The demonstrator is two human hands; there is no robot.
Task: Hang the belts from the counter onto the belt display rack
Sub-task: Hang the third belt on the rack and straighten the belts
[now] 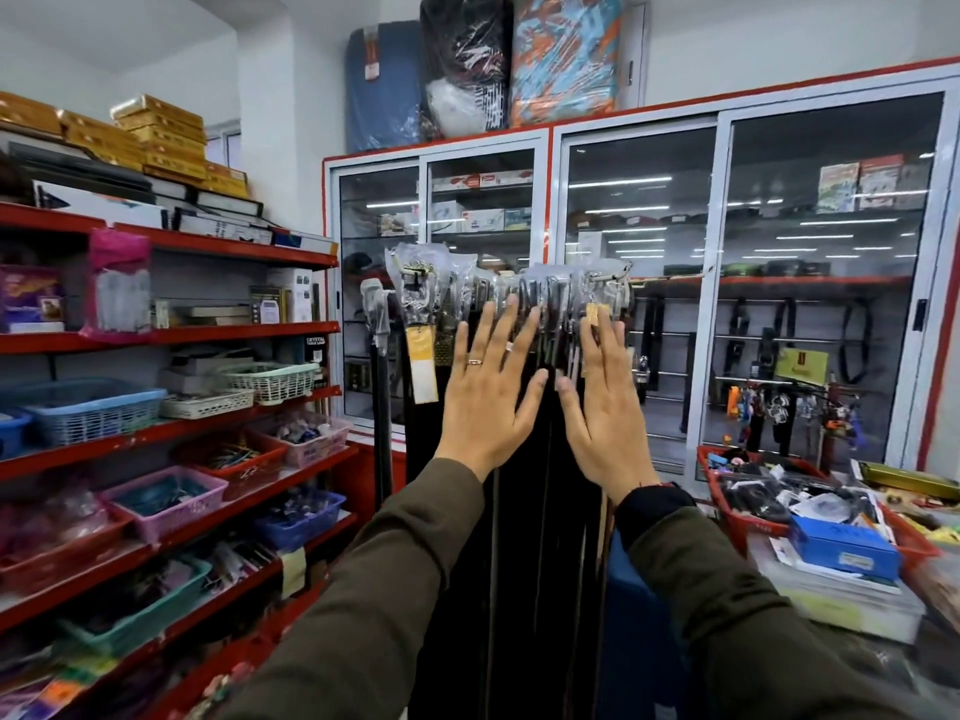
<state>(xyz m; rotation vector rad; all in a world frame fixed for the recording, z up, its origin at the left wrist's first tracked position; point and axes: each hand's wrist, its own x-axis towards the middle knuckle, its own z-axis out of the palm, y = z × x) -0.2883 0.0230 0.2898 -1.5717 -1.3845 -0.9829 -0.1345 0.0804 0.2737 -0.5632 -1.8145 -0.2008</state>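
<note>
Several dark belts [524, 511] hang side by side from the belt display rack [608, 277], their buckles wrapped in clear plastic along the top. A yellow price tag [422, 363] dangles from one belt at the left. My left hand [485, 392] lies flat and open against the hanging belts, a ring on one finger. Beside it, my right hand [602, 407] is also spread flat on the belts, thumbs almost touching. Neither hand holds anything. One separate belt [382, 407] hangs alone at the left of the rack.
Red shelves [171, 433] with plastic baskets run along the left. A glass-door cabinet [722, 283] stands behind the rack. At the right, a counter holds red trays [714, 475] of small goods and a blue box [844, 548].
</note>
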